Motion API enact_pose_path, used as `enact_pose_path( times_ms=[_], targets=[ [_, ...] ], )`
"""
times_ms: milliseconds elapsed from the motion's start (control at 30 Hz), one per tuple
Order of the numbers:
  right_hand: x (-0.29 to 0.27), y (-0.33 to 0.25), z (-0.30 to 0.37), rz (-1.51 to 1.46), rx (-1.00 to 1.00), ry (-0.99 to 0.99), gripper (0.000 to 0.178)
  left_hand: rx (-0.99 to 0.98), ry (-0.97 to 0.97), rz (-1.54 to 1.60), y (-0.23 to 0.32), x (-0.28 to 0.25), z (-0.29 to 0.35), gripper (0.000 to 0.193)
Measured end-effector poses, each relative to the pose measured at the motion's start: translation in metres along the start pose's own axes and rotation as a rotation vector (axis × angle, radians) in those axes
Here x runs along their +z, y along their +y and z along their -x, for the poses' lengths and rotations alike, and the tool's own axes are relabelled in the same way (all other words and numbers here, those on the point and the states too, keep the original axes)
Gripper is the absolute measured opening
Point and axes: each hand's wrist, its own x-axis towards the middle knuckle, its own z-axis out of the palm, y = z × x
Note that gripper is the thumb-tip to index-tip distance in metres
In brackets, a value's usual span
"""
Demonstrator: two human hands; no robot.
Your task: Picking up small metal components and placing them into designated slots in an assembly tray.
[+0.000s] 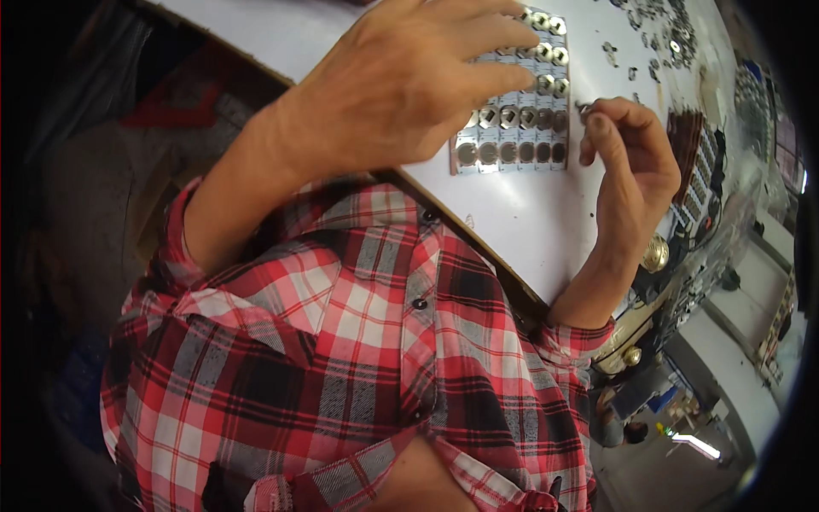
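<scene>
A light-coloured panel of small circuit boards [509,135] lies on the white table, with rows of round metal spots. Shiny metal clips [509,117] sit on the upper rows, while the nearest row shows only flat grey discs [508,153]. My left hand [401,90] reaches over the panel's left side with fingers stretched out and apart. It hides part of the upper rows, and I see nothing held in it. Just off the panel's right edge, my right hand [630,154] is closed in a pinch. At its fingertips is a small metal clip [585,108], partly hidden.
Many loose metal clips [674,44] are scattered over the table's far right. More panels [701,175] are stacked at the right, behind my right hand. The table's edge [478,235] runs slantwise close to my plaid shirt.
</scene>
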Motion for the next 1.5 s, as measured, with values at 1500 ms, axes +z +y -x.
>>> enact_pose_path(
  times_ms=[1500],
  targets=[
    [-0.043,0.017,-0.001,0.562,-0.026,0.133,0.014,0.656,0.641,0.173,-0.082,0.081,-0.017,0.056]
  ],
)
